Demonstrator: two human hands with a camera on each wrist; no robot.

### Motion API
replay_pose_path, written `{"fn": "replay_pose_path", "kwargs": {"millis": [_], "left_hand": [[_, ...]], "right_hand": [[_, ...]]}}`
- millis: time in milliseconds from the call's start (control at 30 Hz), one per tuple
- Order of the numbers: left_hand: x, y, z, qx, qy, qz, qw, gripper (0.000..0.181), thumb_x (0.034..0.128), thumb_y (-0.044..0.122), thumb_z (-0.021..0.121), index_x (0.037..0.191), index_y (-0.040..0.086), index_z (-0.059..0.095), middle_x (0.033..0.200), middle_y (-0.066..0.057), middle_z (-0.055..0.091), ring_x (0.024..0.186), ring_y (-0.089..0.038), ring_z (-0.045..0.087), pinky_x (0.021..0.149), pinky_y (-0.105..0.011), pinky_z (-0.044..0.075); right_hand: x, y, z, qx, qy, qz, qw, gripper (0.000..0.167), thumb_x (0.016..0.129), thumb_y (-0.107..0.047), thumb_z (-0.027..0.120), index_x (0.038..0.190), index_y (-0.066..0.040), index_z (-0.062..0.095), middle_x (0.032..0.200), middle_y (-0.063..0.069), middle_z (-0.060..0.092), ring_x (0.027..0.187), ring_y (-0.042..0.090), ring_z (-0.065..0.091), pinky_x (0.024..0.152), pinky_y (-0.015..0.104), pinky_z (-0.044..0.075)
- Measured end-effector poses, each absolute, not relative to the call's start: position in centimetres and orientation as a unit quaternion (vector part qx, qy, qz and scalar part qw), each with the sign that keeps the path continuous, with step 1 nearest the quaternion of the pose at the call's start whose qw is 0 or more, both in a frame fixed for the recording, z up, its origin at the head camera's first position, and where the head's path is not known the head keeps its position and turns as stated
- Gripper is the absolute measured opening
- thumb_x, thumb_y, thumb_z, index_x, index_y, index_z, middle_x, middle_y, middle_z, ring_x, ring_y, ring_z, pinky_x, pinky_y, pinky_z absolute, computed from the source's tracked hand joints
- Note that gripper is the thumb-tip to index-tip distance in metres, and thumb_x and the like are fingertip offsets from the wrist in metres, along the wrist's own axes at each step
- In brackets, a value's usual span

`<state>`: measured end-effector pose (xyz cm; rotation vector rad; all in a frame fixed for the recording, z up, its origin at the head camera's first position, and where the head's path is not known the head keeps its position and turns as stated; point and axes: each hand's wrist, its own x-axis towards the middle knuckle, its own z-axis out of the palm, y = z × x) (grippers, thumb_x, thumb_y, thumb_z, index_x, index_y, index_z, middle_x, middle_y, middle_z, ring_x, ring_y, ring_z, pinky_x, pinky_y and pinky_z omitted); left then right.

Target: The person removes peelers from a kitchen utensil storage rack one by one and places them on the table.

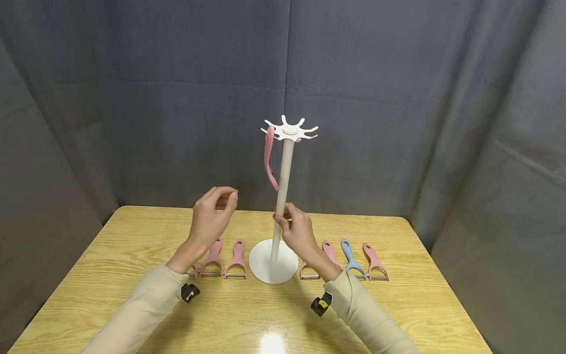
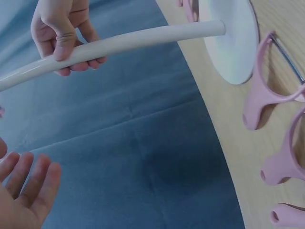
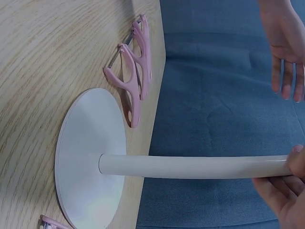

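Note:
A white rotating-rack style stand has a round base [image 1: 264,269], a pole [image 1: 285,169] and a spoked top [image 1: 290,131]. From a left-hand spoke hangs a pink peeler [image 1: 268,152]. My right hand [image 1: 299,233] grips the lower half of the pole between thumb and fingers, which the left wrist view also shows. Left of the pole, my left hand [image 1: 210,216] is raised in the air, holding nothing; its fingers [image 2: 40,186] are loosely extended in the left wrist view. It is apart from both the stand and the hanging peeler.
Pink peelers [image 1: 238,251] lie in a row left of the base, one partly behind the left wrist. To the right lie more pink peelers [image 1: 372,255] and a blue peeler [image 1: 348,250], some partly covered by the right arm. Grey curtains [image 1: 199,98] surround the wooden table [image 1: 132,236].

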<state>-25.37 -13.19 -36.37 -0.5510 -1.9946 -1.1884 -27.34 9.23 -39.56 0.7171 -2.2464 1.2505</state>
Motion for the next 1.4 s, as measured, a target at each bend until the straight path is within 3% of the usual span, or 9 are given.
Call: {"fn": "replay_pose_path", "kwargs": {"millis": [133,367,500,833,1067,1400], "left_hand": [[-25.5,-12.7,-35.9,-0.225,-0.763,-0.478,0.371,0.015,0.0972,0.013,0.064,0.107,0.002,0.069,0.095,-0.007,0.067,0.082,-0.017,0.068,0.072,-0.020,0.056],[-25.7,-11.6,-34.7,-0.243,-0.745,-0.488,0.385,0.019,0.0968,0.014,0.064,0.112,0.002,0.067,0.100,-0.008,0.068,0.088,-0.020,0.067,0.077,-0.035,0.058],[-25.9,-10.9,-34.1,-0.265,-0.730,-0.499,0.384,0.024,0.0959,0.011,0.064,0.117,0.001,0.064,0.104,-0.011,0.066,0.091,-0.022,0.067,0.080,-0.038,0.058],[-25.5,-8.6,-32.0,-0.292,-0.710,-0.534,0.354,0.045,0.0915,0.000,0.062,0.133,-0.011,0.049,0.125,-0.028,0.056,0.114,-0.045,0.055,0.093,-0.060,0.048],[-23.1,-7.2,-29.2,-0.308,-0.699,-0.544,0.347,0.047,0.0926,0.001,0.060,0.134,-0.014,0.045,0.125,-0.031,0.055,0.114,-0.047,0.055,0.094,-0.059,0.048],[-23.0,-6.7,-28.8,-0.297,-0.681,-0.551,0.380,0.032,0.0914,-0.007,0.061,0.121,-0.016,0.054,0.110,-0.032,0.058,0.098,-0.045,0.062,0.086,-0.055,0.053]], "right_hand": [[-27.2,9.3,-39.6,0.251,-0.822,0.459,0.225,0.011,0.091,0.000,0.069,0.101,0.004,0.066,0.084,0.009,0.067,0.078,0.020,0.067,0.062,0.028,0.058],[-27.1,9.3,-39.6,0.252,-0.822,0.457,0.227,0.010,0.091,0.001,0.069,0.100,0.003,0.066,0.084,0.009,0.068,0.078,0.020,0.067,0.061,0.027,0.058],[-27.2,9.4,-39.5,0.251,-0.823,0.456,0.226,0.010,0.091,0.001,0.069,0.100,0.002,0.066,0.084,0.008,0.068,0.078,0.020,0.067,0.061,0.028,0.059],[-27.2,9.3,-39.7,0.256,-0.824,0.450,0.229,0.009,0.091,0.003,0.068,0.098,0.002,0.065,0.084,0.009,0.067,0.077,0.020,0.068,0.060,0.026,0.058],[-27.3,9.3,-39.7,0.258,-0.826,0.443,0.234,0.010,0.090,0.003,0.069,0.099,0.002,0.065,0.085,0.010,0.068,0.078,0.020,0.068,0.061,0.027,0.058],[-27.1,9.1,-39.7,0.258,-0.826,0.438,0.243,0.012,0.089,0.004,0.070,0.099,0.002,0.064,0.084,0.010,0.068,0.076,0.021,0.068,0.059,0.027,0.058]]}}
